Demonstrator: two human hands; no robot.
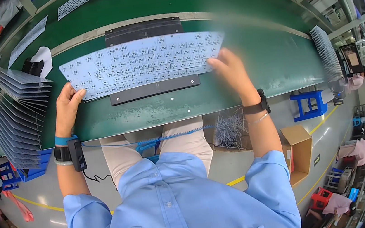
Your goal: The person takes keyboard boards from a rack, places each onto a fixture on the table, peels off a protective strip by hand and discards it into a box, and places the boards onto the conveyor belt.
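A long white keyboard circuit board (140,64) with rows of small dark marks lies level across a black fixture (154,90), or just above it; which of the two I cannot tell. My left hand (70,105) pinches the board's lower left corner between thumb and fingers. At the board's right end, my right hand (231,71) grips the edge with its thumb on top; that hand is slightly blurred. The fixture shows above and below the board, on the green bench (277,70). A blue wrist strap with a coiled cord is on my left wrist.
Many thin boards stand in a rack (14,121) at the left, and more stand at the far right (326,53). Further boards (82,1) lie at the back. A cardboard box (299,154) and blue stool (309,105) are on the floor. Other people sit at the right.
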